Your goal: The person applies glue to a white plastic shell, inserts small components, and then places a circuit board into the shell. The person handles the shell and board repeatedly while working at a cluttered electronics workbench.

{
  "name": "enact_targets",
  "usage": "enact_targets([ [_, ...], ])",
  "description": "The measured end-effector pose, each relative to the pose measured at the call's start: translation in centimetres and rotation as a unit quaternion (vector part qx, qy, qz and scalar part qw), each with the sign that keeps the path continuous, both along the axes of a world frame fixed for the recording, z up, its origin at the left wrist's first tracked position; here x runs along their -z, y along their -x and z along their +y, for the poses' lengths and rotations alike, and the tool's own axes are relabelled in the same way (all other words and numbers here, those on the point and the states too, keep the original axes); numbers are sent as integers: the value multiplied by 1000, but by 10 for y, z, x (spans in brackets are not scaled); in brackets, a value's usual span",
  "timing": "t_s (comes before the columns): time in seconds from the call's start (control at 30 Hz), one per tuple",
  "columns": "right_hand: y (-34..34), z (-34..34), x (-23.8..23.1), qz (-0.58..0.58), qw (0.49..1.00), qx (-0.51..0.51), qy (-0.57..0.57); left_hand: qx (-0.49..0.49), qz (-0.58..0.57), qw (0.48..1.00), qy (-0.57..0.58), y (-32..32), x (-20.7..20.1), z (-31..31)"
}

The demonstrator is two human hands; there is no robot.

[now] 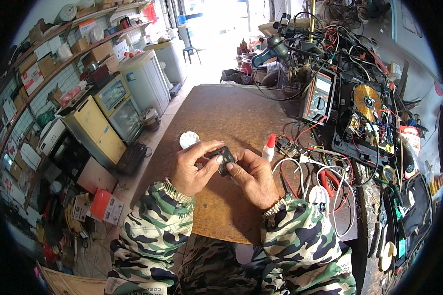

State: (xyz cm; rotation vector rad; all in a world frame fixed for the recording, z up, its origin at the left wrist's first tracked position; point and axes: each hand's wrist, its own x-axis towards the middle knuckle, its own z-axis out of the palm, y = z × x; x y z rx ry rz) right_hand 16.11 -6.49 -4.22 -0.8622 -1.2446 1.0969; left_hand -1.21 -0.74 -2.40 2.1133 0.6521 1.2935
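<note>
Over the brown wooden table, both hands grip a small black rectangular plastic piece between thumbs and fingers. My left hand pinches its left side, with the thumb across its face. On the lower right side, my right hand closes on it, thumb pressed to the edge. Fingers cover part of the piece, so its exact kind does not show. Beyond my left hand sits a round white container. A white bottle with a red pointed cap stands just past my right hand.
To the right lie a small circuit board, a white cable, and red-handled pliers. Farther right are a multimeter and an opened induction cooker with a copper coil, below tangled wires. Cabinets and loaded shelves line the left.
</note>
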Motion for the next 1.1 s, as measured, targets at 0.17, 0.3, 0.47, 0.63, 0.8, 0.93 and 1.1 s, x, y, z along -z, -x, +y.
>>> enact_targets([
  [0.17, 0, 1, 4, -34, 999, 7, -16, -17, 1, 999, -42, 2, 0, 2],
  [0.3, 1, 3, 9, -51, 998, 26, -41, -26, -2, 998, -64, 0, 0, 3],
  [0.47, 3, 3, 8, -53, 996, 50, -41, -38, 5, 995, -89, 0, 0, 3],
  [0.63, 2, 0, 3, -95, 990, 105, -23, -3, 29, 999, -42, 3, -4, -3],
  [0.8, 0, 1, 4, -109, 986, 120, -23, 34, 9, 999, 23, 0, -1, -5],
  [0.93, 1, 2, 2, -26, 997, 54, -45, 37, -39, 997, 62, 1, 6, 2],
  [1.1, 5, 4, 4, 62, 997, 30, -30, 41, -42, 998, 38, 2, 8, 4],
])
